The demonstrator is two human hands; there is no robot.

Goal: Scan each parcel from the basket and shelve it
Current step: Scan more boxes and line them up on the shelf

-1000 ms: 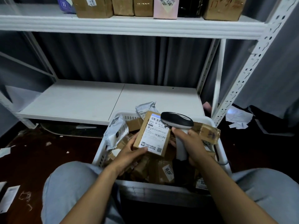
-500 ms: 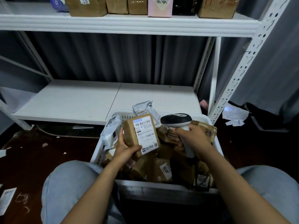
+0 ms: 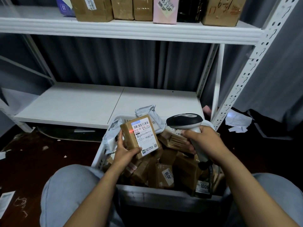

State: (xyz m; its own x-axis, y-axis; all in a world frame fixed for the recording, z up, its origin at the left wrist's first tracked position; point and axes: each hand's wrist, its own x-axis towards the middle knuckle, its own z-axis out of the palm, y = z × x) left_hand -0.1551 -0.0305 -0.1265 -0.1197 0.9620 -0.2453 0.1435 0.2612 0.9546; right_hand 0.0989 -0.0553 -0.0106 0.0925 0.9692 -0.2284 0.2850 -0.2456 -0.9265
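Note:
My left hand (image 3: 125,150) grips a small brown cardboard parcel (image 3: 129,136) with a white shipping label, held tilted above the white basket (image 3: 164,192). A red scanner dot glows at the label's left edge. In my right hand (image 3: 202,140) is a black-and-white barcode scanner (image 3: 184,120), its head aimed left at the parcel, a short gap between them. Its cable drops into the basket. The basket holds several brown boxes and grey mailer bags.
A white metal shelf unit stands behind the basket: the lower shelf (image 3: 73,105) is bare, the upper shelf (image 3: 131,28) carries a row of boxes. A perforated upright (image 3: 242,74) rises at right. Paper scraps lie on the dark floor. My knees flank the basket.
My left hand has turned the parcel and shifted it left, so its label faces the scanner. My right hand has raised the scanner level, and a red dot now shows on the label.

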